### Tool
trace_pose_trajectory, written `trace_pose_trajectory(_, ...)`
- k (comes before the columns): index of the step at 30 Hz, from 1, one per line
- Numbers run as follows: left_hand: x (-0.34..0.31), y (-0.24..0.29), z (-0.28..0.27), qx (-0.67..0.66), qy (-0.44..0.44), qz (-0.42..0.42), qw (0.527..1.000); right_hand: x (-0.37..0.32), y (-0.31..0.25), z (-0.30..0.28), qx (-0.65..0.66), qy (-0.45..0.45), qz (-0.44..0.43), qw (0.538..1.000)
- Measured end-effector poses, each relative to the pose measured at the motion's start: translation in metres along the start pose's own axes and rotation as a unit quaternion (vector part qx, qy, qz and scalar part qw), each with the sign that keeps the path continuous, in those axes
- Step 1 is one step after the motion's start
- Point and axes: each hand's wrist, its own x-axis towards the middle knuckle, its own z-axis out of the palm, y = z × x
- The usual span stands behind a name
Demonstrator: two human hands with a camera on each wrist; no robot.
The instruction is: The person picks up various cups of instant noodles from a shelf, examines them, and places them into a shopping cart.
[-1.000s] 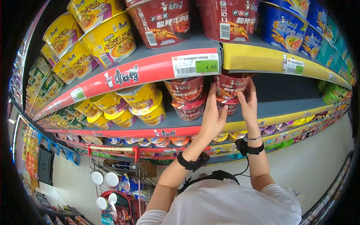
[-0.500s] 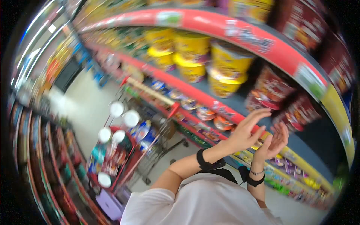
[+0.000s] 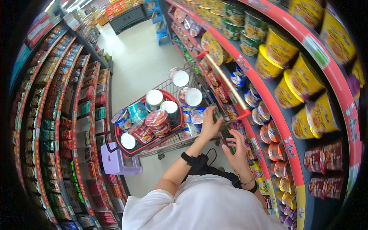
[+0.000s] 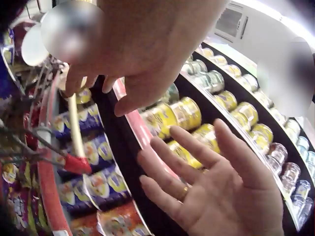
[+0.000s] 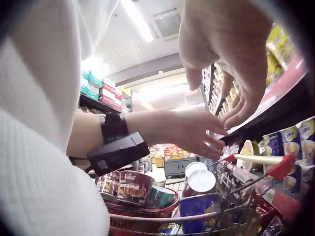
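In the head view my left hand (image 3: 210,124) hovers over the near side of the shopping cart (image 3: 168,143), beside blue instant noodle tubs (image 3: 196,115). Its fingers are loosely bent around nothing. My right hand (image 3: 237,151) is held up beside it, between cart and shelf, palm turned inward with the fingers apart and no object in it. From the left wrist, the right palm (image 4: 221,196) shows spread in front of the shelves. The cart's cream handle bar (image 3: 228,82) with red ends lies beyond both hands.
A red basket (image 3: 143,147) inside the cart carries several noodle tubs, and white-lidded tubs (image 3: 191,97) stand beside it. Curved shelves of yellow tubs (image 3: 306,84) rise on the right. A purple stool (image 3: 119,161) stands left of the cart, before another packed shelf (image 3: 63,126).
Both hands have come away from the dark red noodle tubs on the shelf, leaving them there. The view has swung left, and the hands are now beside the cart.
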Motion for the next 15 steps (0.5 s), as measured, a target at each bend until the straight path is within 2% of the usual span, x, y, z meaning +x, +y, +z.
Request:
trace_pose_trajectory(3,0.023,-0.058,-0.021,0.106,0.077,-0.051,0.99,0.018,0.004,0.021,-0.018,-0.051,0.005,0.999)
trace_pose_trajectory(5,0.038,-0.083,-0.03,0.123,0.121,-0.089,0.981,0.026,0.0,0.031,-0.02,-0.053,0.009,0.998)
trace_pose_trajectory(6,0.048,-0.091,-0.036,0.137,0.113,-0.129,0.976,0.029,-0.001,0.034,-0.024,-0.058,0.02,0.998)
trace_pose_trajectory(7,0.056,-0.104,-0.039,0.148,0.135,-0.121,0.972,0.033,0.0,0.037,-0.029,-0.064,0.031,0.997)
trace_pose_trajectory(9,0.074,-0.124,-0.045,0.153,0.143,-0.164,0.964,0.038,0.003,0.042,-0.034,-0.055,0.04,0.997)
trace_pose_trajectory(10,0.082,-0.131,-0.05,0.149,0.141,-0.164,0.965,0.04,0.004,0.044,-0.038,-0.049,0.047,0.997)
trace_pose_trajectory(12,0.097,-0.143,-0.061,0.147,0.066,-0.198,0.967,0.044,0.007,0.049,-0.041,-0.032,0.057,0.997)
trace_pose_trajectory(13,0.101,-0.16,-0.062,0.145,0.062,-0.197,0.968,0.046,0.007,0.051,-0.043,-0.029,0.059,0.997)
trace_pose_trajectory(15,0.108,-0.184,-0.063,0.078,0.021,-0.133,0.988,0.048,0.006,0.054,-0.049,-0.021,0.076,0.996)
